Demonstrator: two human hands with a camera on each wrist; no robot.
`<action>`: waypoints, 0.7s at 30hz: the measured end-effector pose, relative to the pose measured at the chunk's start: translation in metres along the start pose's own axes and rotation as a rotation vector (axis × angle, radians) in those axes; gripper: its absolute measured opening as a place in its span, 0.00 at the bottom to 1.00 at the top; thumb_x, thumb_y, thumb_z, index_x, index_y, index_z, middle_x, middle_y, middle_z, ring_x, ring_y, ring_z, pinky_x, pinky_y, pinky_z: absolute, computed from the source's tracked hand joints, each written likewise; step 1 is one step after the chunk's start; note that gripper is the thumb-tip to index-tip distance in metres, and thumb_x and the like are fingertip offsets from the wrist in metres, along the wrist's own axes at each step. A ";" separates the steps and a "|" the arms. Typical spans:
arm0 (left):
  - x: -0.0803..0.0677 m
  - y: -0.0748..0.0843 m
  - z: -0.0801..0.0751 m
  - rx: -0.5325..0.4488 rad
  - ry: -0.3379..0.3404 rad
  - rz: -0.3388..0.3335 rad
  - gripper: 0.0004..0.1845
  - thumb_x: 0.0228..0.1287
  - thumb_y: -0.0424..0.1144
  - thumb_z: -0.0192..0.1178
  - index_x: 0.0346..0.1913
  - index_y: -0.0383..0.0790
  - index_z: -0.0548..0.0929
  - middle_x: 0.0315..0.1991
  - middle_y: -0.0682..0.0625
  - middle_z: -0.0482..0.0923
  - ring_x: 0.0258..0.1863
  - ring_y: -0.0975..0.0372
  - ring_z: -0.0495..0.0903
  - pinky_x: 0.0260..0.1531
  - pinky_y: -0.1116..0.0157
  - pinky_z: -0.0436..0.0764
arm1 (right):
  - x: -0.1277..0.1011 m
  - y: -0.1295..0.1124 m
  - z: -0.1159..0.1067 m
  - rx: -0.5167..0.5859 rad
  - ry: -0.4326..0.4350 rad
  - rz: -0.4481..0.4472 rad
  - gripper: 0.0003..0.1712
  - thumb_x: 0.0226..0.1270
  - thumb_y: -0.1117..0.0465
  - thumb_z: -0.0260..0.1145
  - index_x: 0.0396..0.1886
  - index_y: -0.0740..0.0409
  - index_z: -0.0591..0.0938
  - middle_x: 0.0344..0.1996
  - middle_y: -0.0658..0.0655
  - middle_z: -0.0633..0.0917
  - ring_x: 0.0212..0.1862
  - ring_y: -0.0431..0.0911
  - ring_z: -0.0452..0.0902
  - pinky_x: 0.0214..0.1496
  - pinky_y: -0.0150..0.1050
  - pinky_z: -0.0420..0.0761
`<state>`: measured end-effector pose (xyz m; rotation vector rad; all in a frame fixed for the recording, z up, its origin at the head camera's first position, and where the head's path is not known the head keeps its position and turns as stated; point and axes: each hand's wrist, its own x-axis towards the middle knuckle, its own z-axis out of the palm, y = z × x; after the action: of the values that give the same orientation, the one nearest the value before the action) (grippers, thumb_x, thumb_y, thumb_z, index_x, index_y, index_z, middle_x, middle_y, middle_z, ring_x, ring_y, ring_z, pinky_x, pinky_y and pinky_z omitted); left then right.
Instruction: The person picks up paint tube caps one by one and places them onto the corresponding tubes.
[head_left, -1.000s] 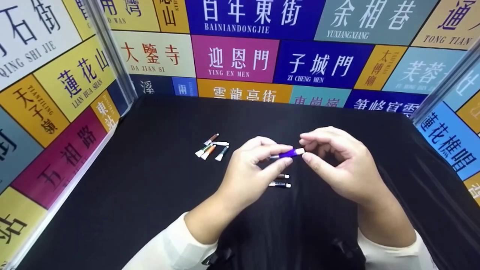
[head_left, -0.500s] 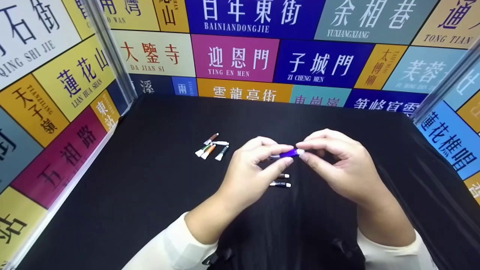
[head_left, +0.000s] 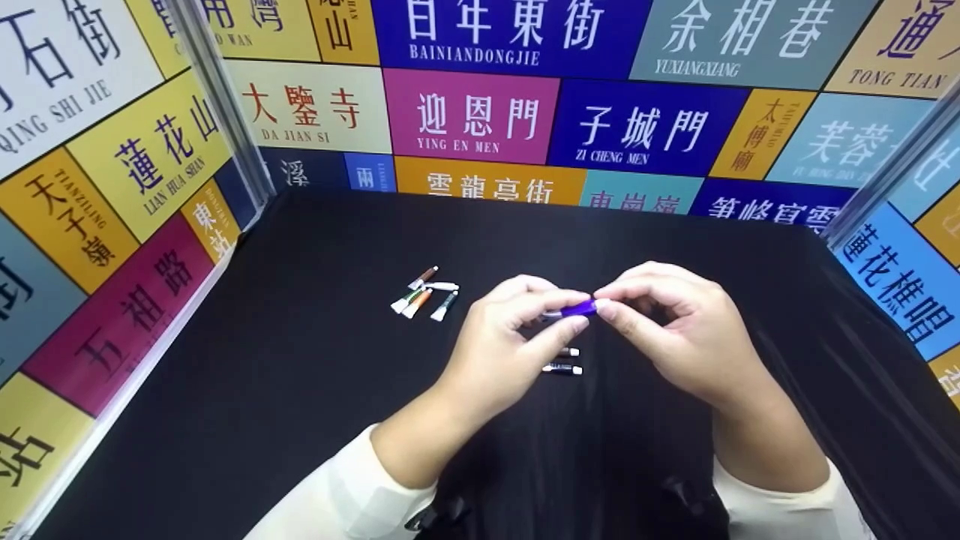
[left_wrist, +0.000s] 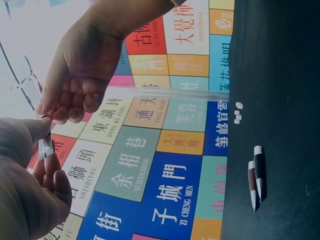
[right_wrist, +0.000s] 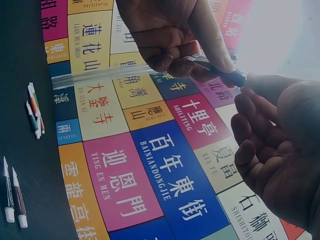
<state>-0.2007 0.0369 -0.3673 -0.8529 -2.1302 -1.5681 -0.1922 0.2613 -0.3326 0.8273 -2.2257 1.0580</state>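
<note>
Plainly, in the head view, a purple tube (head_left: 577,308) is held above the black surface (head_left: 300,337), well short of its far edge. Its long axis runs left to right, the right end slightly higher. The left hand (head_left: 514,322) grips its body between thumb and fingers; the right hand's (head_left: 679,322) grip pinches its right end, hiding that tip. A cluster of tubes (head_left: 424,294) lies towards the surface's far left corner. Below the hands, a brown tube (head_left: 571,352) and a black tube (head_left: 562,369) show partly, white ends pointing right.

From the left wrist, the purple tube's flat silver end shows below the left thumb, pointing away from the right hand. This view alone shows small white pieces (left_wrist: 238,112) on the surface.

From the right wrist, the held tube slants from its silver end down to the right fingertips; the brown and black tubes show full length, side by side.
</note>
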 end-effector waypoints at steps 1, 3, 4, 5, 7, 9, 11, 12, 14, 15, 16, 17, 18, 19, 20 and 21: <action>0.000 0.000 0.000 0.000 0.002 0.000 0.11 0.69 0.43 0.75 0.52 0.49 0.94 0.44 0.57 0.89 0.44 0.69 0.83 0.47 0.69 0.84 | 0.000 0.000 0.000 0.007 0.000 0.000 0.12 0.61 0.70 0.80 0.42 0.51 0.94 0.35 0.49 0.91 0.32 0.37 0.76 0.33 0.28 0.74; 0.000 0.000 0.000 0.000 0.006 -0.002 0.11 0.69 0.43 0.75 0.52 0.49 0.94 0.44 0.57 0.89 0.44 0.69 0.83 0.47 0.69 0.84 | 0.000 0.000 0.000 0.047 -0.005 -0.002 0.16 0.59 0.72 0.80 0.46 0.54 0.93 0.36 0.50 0.91 0.33 0.37 0.78 0.33 0.27 0.75; 0.000 0.000 0.000 -0.002 0.008 -0.004 0.11 0.69 0.43 0.75 0.52 0.49 0.94 0.44 0.57 0.89 0.44 0.69 0.83 0.47 0.69 0.84 | 0.000 0.000 -0.001 0.074 -0.006 -0.004 0.19 0.58 0.74 0.80 0.49 0.55 0.92 0.38 0.50 0.91 0.34 0.37 0.79 0.34 0.27 0.76; 0.000 0.000 0.000 -0.003 0.011 -0.005 0.12 0.68 0.43 0.75 0.52 0.49 0.94 0.44 0.57 0.89 0.44 0.69 0.83 0.47 0.69 0.84 | 0.000 0.000 -0.001 0.101 -0.006 -0.008 0.23 0.56 0.75 0.80 0.52 0.57 0.91 0.39 0.51 0.90 0.36 0.38 0.80 0.34 0.27 0.77; 0.000 0.001 0.000 -0.003 0.016 -0.009 0.12 0.68 0.43 0.75 0.52 0.49 0.94 0.44 0.56 0.88 0.44 0.69 0.83 0.46 0.69 0.84 | 0.000 0.000 -0.001 0.149 0.003 -0.029 0.29 0.52 0.79 0.80 0.56 0.61 0.89 0.43 0.54 0.90 0.40 0.39 0.82 0.36 0.27 0.79; 0.000 0.001 0.000 -0.003 0.021 -0.014 0.12 0.68 0.43 0.75 0.52 0.50 0.94 0.44 0.56 0.88 0.43 0.69 0.83 0.46 0.69 0.84 | 0.001 0.000 -0.002 0.175 0.017 -0.063 0.32 0.48 0.81 0.80 0.57 0.64 0.88 0.46 0.57 0.90 0.43 0.40 0.82 0.38 0.27 0.80; 0.000 0.001 0.000 -0.002 0.022 -0.018 0.12 0.68 0.43 0.75 0.52 0.49 0.94 0.44 0.56 0.88 0.43 0.69 0.83 0.45 0.70 0.85 | 0.001 0.000 -0.002 0.160 0.027 -0.107 0.32 0.46 0.81 0.81 0.55 0.65 0.89 0.48 0.59 0.89 0.43 0.41 0.81 0.41 0.27 0.80; 0.000 0.001 0.000 -0.003 0.022 -0.020 0.12 0.68 0.43 0.75 0.52 0.49 0.94 0.44 0.56 0.88 0.42 0.69 0.83 0.45 0.70 0.85 | 0.001 0.000 -0.002 0.147 0.029 -0.128 0.31 0.46 0.81 0.80 0.54 0.65 0.89 0.49 0.60 0.89 0.43 0.41 0.81 0.41 0.28 0.79; -0.001 0.001 0.000 -0.003 0.022 -0.022 0.12 0.69 0.43 0.75 0.53 0.49 0.94 0.44 0.55 0.88 0.42 0.69 0.83 0.44 0.70 0.85 | 0.002 0.000 -0.002 0.115 0.022 -0.156 0.28 0.48 0.81 0.80 0.52 0.63 0.91 0.48 0.59 0.90 0.42 0.40 0.80 0.42 0.28 0.79; -0.001 0.001 0.000 -0.002 0.022 -0.022 0.12 0.69 0.43 0.74 0.53 0.49 0.94 0.44 0.55 0.88 0.42 0.69 0.83 0.44 0.70 0.85 | 0.002 0.000 -0.002 0.099 0.018 -0.166 0.27 0.49 0.80 0.79 0.51 0.62 0.91 0.48 0.59 0.90 0.42 0.39 0.80 0.43 0.28 0.78; -0.001 0.001 0.000 -0.002 0.022 -0.021 0.12 0.69 0.43 0.74 0.53 0.49 0.94 0.44 0.55 0.88 0.42 0.68 0.83 0.44 0.70 0.85 | 0.002 0.000 -0.002 0.085 0.014 -0.172 0.26 0.50 0.80 0.79 0.50 0.61 0.92 0.47 0.58 0.91 0.42 0.39 0.80 0.44 0.27 0.78; -0.001 0.001 0.000 -0.003 0.021 -0.020 0.12 0.69 0.42 0.74 0.53 0.48 0.94 0.44 0.55 0.88 0.42 0.68 0.83 0.44 0.70 0.85 | 0.002 0.001 -0.001 0.077 0.010 -0.173 0.24 0.51 0.80 0.78 0.49 0.60 0.92 0.45 0.58 0.91 0.43 0.40 0.81 0.44 0.27 0.78; -0.001 0.001 0.000 -0.005 0.020 -0.018 0.12 0.69 0.42 0.74 0.53 0.48 0.94 0.45 0.55 0.88 0.42 0.68 0.83 0.44 0.70 0.85 | 0.002 0.001 -0.001 0.070 0.007 -0.171 0.23 0.52 0.80 0.78 0.48 0.59 0.93 0.43 0.57 0.91 0.42 0.39 0.81 0.44 0.27 0.78; -0.001 0.001 0.000 -0.009 0.018 -0.015 0.12 0.69 0.42 0.74 0.53 0.48 0.94 0.45 0.54 0.88 0.42 0.68 0.83 0.45 0.69 0.85 | 0.002 0.001 -0.001 0.065 0.008 -0.167 0.22 0.53 0.80 0.78 0.48 0.59 0.93 0.42 0.56 0.91 0.42 0.39 0.81 0.44 0.26 0.78; -0.001 0.001 0.000 -0.016 0.015 -0.014 0.12 0.69 0.42 0.74 0.53 0.48 0.94 0.45 0.54 0.88 0.42 0.68 0.83 0.45 0.69 0.85 | 0.002 0.001 -0.001 0.061 0.010 -0.162 0.22 0.54 0.80 0.78 0.47 0.59 0.93 0.40 0.56 0.91 0.41 0.39 0.81 0.44 0.26 0.78; -0.001 0.001 0.000 -0.025 0.011 -0.014 0.12 0.69 0.42 0.74 0.54 0.48 0.94 0.45 0.54 0.88 0.42 0.68 0.83 0.45 0.69 0.85 | 0.002 0.000 0.000 0.057 0.012 -0.155 0.21 0.54 0.79 0.78 0.47 0.58 0.93 0.40 0.55 0.91 0.40 0.39 0.81 0.44 0.25 0.78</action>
<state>-0.1994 0.0370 -0.3672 -0.8378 -2.1175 -1.6055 -0.1940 0.2611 -0.3310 0.9980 -2.0919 1.0533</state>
